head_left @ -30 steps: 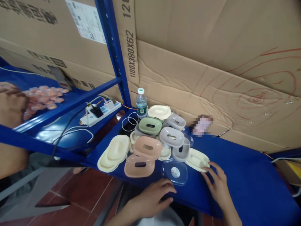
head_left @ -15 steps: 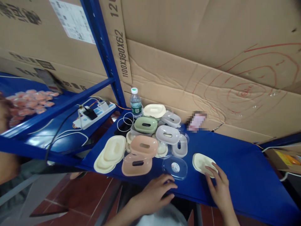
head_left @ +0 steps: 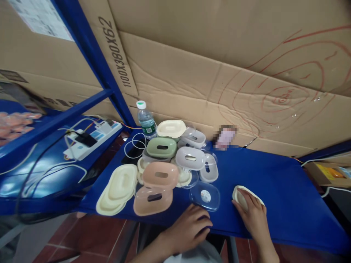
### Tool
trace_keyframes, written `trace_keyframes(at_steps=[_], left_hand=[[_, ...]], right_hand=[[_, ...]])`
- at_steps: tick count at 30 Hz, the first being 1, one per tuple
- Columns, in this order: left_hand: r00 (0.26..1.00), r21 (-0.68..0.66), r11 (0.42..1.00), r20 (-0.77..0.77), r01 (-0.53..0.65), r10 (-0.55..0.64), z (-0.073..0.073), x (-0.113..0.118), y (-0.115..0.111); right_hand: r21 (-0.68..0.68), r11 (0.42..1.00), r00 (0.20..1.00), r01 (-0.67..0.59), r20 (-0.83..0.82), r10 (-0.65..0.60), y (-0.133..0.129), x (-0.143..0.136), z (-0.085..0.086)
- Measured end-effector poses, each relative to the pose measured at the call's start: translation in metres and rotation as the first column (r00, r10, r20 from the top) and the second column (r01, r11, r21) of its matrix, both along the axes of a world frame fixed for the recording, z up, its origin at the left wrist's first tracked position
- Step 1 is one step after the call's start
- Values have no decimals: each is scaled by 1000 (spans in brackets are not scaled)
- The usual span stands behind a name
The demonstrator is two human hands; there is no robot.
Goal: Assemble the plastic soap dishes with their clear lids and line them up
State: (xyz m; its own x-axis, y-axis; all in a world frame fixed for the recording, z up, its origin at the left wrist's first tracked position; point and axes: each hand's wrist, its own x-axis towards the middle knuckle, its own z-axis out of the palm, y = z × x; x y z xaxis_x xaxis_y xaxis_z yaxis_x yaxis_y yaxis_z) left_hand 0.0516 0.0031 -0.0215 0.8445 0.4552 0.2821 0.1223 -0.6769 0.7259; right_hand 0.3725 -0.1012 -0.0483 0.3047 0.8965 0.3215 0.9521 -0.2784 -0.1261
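My right hand (head_left: 253,212) lies over a cream oval plastic tray (head_left: 241,199) on the blue tabletop, fingers across its top and thumb at its near left edge. Much of that tray is hidden by the hand. My left hand (head_left: 192,224) rests at the table's front edge, empty, its fingers loosely bent and apart. Just beyond it lies a clear plastic lid (head_left: 211,195) with a round white sticker. To the left are slotted oval trays in pink (head_left: 160,175), green (head_left: 161,147) and grey (head_left: 190,157). Stacked cream trays (head_left: 123,180) sit at the far left.
A water bottle (head_left: 146,120) stands behind the pile, near a white cable (head_left: 133,146). A blurred-out pinkish object (head_left: 225,137) leans on the cardboard wall (head_left: 178,80). A power strip (head_left: 93,140) and orange packets (head_left: 16,124) are on the left table.
My view has turned to the right and shifted. My right hand has closed further over the cream tray, which now sits turned and farther right. The left hand stays near the front edge.
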Motion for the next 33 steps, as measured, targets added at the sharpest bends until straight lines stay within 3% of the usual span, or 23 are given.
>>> trace_keyframes(at_steps=[4, 8, 13, 19, 26, 28, 30, 33], left_hand=[[992, 43, 993, -64, 112, -110, 8, 22, 11], [986, 65, 984, -39, 164, -161, 8, 33, 16], [994, -6, 994, -6, 108, -108, 2, 29, 15], [996, 51, 997, 68, 62, -65, 0, 30, 16], [987, -34, 987, 6, -159, 160, 3, 20, 10], [984, -58, 982, -24, -179, 178, 4, 20, 9], [988, -63, 986, -32, -156, 154, 4, 21, 9], [982, -115, 976, 30, -183, 188, 5, 22, 10]], right_hand=[[31, 999, 999, -28, -18, 28, -11, 0, 0], [86, 990, 989, -114, -87, 122, 1, -5, 6], [159, 979, 982, -127, -117, 147, 28, -10, 21], [289, 950, 981, -115, -119, 155, 56, -22, 35], [504, 864, 963, 12, -240, 126, 52, -42, 49], [543, 839, 952, 31, -273, 141, 46, -55, 56], [548, 836, 937, -19, -282, 206, 40, -73, 64], [494, 846, 866, -202, -312, 390, 33, -105, 73]])
